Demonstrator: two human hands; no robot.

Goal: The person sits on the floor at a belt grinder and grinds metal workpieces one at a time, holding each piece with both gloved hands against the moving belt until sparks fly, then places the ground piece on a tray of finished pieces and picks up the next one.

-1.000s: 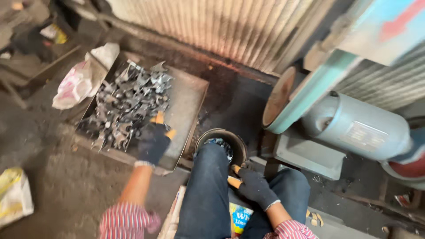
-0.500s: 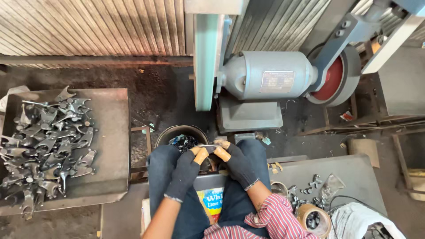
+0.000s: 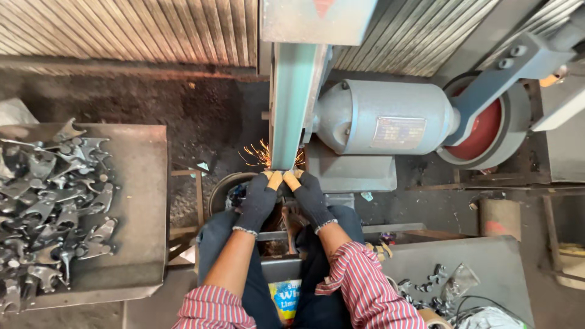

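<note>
Both gloved hands, left hand (image 3: 258, 198) and right hand (image 3: 309, 194), are pinching a hidden workpiece against the sanding belt (image 3: 291, 109); sparks (image 3: 259, 155) are now flying, forgings tray (image 3: 143, 201) lying leftward.

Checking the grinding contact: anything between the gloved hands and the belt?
Nothing visible. Left hand and right hand meet at the lower end of the green belt housing, with sparks beside it. The piece they press is hidden between the fingertips.
</note>
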